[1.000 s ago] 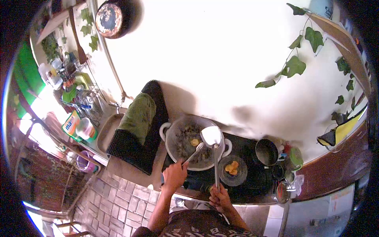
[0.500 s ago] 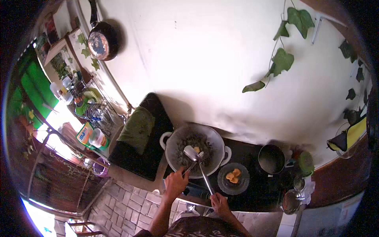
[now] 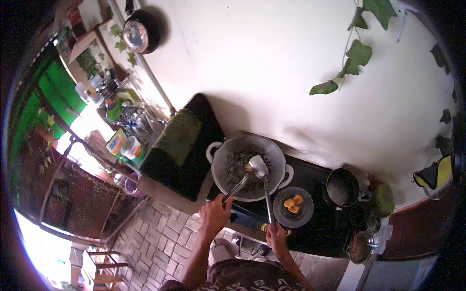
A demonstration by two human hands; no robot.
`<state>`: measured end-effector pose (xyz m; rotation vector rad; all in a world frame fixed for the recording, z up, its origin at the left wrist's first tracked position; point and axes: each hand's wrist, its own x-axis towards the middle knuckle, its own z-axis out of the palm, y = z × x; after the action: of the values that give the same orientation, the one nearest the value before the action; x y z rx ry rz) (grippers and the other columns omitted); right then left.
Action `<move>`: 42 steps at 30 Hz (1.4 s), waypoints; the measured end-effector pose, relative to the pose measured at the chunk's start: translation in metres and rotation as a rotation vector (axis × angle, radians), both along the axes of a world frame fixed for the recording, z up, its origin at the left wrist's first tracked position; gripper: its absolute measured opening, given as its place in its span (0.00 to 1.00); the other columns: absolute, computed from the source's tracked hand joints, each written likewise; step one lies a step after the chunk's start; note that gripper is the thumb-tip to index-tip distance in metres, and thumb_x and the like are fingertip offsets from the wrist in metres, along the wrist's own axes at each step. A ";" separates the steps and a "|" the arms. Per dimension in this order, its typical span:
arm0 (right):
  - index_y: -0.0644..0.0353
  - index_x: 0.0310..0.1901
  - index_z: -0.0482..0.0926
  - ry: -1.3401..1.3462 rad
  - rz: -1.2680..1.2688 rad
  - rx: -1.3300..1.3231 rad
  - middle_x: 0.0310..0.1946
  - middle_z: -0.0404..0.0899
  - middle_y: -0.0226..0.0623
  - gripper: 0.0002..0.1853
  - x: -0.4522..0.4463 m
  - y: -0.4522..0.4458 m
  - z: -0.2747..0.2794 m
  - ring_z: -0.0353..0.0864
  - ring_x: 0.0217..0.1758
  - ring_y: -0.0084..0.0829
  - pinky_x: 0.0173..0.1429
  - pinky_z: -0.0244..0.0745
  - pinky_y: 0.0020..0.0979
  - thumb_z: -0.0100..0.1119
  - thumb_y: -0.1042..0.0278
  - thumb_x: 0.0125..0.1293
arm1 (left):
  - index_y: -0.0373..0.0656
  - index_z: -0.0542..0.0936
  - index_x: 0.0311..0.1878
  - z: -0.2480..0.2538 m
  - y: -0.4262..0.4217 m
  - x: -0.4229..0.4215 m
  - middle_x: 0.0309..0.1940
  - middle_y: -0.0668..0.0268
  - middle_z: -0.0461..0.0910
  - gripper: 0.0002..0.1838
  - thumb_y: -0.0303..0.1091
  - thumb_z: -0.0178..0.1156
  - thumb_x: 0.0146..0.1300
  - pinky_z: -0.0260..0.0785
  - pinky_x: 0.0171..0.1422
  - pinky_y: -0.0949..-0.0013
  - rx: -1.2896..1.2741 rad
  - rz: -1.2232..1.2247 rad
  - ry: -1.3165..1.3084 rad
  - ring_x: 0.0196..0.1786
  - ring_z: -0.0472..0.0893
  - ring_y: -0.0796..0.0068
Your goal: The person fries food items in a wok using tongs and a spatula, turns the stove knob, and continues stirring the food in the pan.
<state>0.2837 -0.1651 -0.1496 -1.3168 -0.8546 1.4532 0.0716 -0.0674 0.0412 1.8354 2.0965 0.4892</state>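
Note:
A wide metal wok [image 3: 277, 162] with two white handles sits on the dark stove, dark bubbling-looking contents in its middle. My left hand [image 3: 213, 215] is closed around metal tongs [image 3: 235, 187], whose tips reach into the wok. By those tips lies a small golden piece of food [image 3: 248, 167], partly hidden. In my right hand [image 3: 276, 237] is the long handle of a metal spatula [image 3: 258, 166]; its blade is over the wok beside the tongs' tips. Right of the wok, a glass plate [image 3: 307, 214] holds several golden fried pieces [image 3: 292, 203].
A dark saucepan [image 3: 342, 187] stands farther right on the stove, near a green item [image 3: 385, 200] and small bowls. Left of the wok is a black ridged panel with a green cloth [image 3: 178, 136]. A pan [image 3: 141, 32] hangs on the wall above a dish rack [image 3: 136, 116].
The camera view has shifted, so the scene sits higher and slightly right. The spatula blade has moved to the right of the tongs' tips, and the golden piece is now by those tips.

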 end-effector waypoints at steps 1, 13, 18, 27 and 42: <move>0.52 0.34 0.66 -0.216 0.017 0.147 0.16 0.60 0.21 0.18 -0.003 0.000 -0.015 0.56 0.11 0.16 0.15 0.51 0.24 0.50 0.49 0.81 | 0.48 0.85 0.47 0.001 -0.005 0.000 0.34 0.46 0.86 0.20 0.55 0.58 0.72 0.75 0.46 0.39 0.040 0.000 -0.015 0.41 0.85 0.38; 0.53 0.34 0.66 -0.029 -0.088 0.176 0.16 0.60 0.23 0.19 -0.030 0.028 0.024 0.56 0.13 0.15 0.16 0.51 0.23 0.51 0.50 0.80 | 0.44 0.82 0.45 -0.006 0.044 -0.046 0.31 0.46 0.86 0.22 0.55 0.56 0.73 0.76 0.46 0.40 0.000 -0.175 0.073 0.39 0.86 0.40; 0.51 0.31 0.67 -0.071 -0.120 0.001 0.18 0.62 0.21 0.20 -0.057 0.033 0.054 0.59 0.17 0.15 0.20 0.54 0.23 0.51 0.49 0.80 | 0.44 0.80 0.43 -0.015 0.065 -0.070 0.29 0.47 0.85 0.20 0.53 0.56 0.73 0.77 0.42 0.41 0.069 -0.242 0.063 0.36 0.87 0.42; 0.63 0.34 0.74 -0.800 -0.180 0.016 0.21 0.69 0.26 0.17 -0.091 0.004 0.089 0.64 0.26 0.21 0.30 0.61 0.31 0.55 0.58 0.78 | 0.46 0.80 0.41 -0.027 0.088 -0.093 0.28 0.54 0.86 0.14 0.47 0.58 0.73 0.77 0.36 0.45 0.055 -0.416 0.099 0.34 0.87 0.47; 0.55 0.35 0.75 -0.774 -0.224 0.070 0.22 0.68 0.21 0.16 -0.074 0.012 0.032 0.66 0.23 0.15 0.25 0.58 0.24 0.55 0.53 0.79 | 0.48 0.79 0.40 -0.046 0.094 -0.088 0.26 0.58 0.85 0.14 0.49 0.59 0.72 0.77 0.32 0.47 0.166 -0.454 0.084 0.30 0.87 0.50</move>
<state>0.2097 -0.1535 -0.1172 -1.8844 -1.1785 0.7109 -0.0162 0.0262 -0.0048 2.3741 1.6455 0.4844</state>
